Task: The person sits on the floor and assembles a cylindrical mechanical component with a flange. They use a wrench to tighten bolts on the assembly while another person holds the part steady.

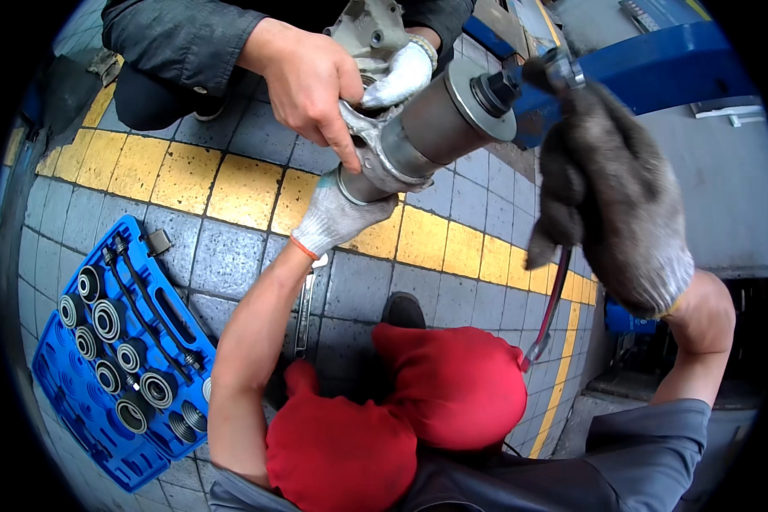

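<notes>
A grey hydraulic press cylinder [435, 124] is held up over the floor, set into a cast metal suspension part [369, 34]. My left hand [337, 218], in a white knit glove, grips the cylinder's lower ring end from beneath. My right hand [610, 205], in a dirty grey glove, reaches to the cylinder's far end, fingers closed round the metal hose fitting [563, 72]. A red hose [550, 307] hangs down behind that hand. Another person opposite me holds the cast part with a bare hand [307, 81] and a white-gloved hand [398, 72].
An open blue tool case [68, 384] with several metal rings and rods lies on the paved floor at the left. A wrench [303, 311] lies near my red-trousered knees [452, 384]. A blue lift arm [648, 68] crosses the upper right. Yellow tactile paving [230, 188] runs diagonally.
</notes>
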### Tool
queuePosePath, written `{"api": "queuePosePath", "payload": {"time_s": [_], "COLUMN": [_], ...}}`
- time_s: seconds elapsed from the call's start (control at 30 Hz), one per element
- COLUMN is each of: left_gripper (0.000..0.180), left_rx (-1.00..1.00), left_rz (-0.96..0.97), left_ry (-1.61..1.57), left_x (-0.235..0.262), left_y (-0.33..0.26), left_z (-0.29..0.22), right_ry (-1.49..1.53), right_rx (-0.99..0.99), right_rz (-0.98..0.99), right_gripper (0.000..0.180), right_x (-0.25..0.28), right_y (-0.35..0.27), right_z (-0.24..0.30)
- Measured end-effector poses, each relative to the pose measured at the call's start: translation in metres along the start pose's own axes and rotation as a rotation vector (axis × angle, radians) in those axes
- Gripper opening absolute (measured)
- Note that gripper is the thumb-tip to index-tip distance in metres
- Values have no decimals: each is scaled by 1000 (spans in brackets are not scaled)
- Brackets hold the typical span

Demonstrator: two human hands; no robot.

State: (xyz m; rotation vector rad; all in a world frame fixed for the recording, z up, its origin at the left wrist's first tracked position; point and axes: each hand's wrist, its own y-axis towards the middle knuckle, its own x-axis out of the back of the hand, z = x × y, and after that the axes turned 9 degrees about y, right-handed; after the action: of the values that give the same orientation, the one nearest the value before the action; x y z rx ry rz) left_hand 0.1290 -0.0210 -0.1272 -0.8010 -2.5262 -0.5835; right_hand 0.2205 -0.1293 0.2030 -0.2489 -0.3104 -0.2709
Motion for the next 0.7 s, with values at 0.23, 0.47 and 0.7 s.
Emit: {"api": "queuePosePath", "payload": {"time_s": [0.23, 0.47, 0.7], "left_gripper": [46, 44, 32], "left_rx": [10, 63, 374], "left_rz": [111, 196, 207], "left_ry": [-145, -54, -53], "left_x": [23, 33, 63], "left_y": [-1, -2, -32], "left_z": [-10, -12, 5], "right_ry": [-712, -1330, -1099], "right_rx": [537, 1029, 967], "right_rz": [46, 251, 305], "right_gripper": [50, 72, 69], "right_x": [74, 100, 75], "right_y": [44, 92, 72], "right_z": [-18, -26, -79]}}
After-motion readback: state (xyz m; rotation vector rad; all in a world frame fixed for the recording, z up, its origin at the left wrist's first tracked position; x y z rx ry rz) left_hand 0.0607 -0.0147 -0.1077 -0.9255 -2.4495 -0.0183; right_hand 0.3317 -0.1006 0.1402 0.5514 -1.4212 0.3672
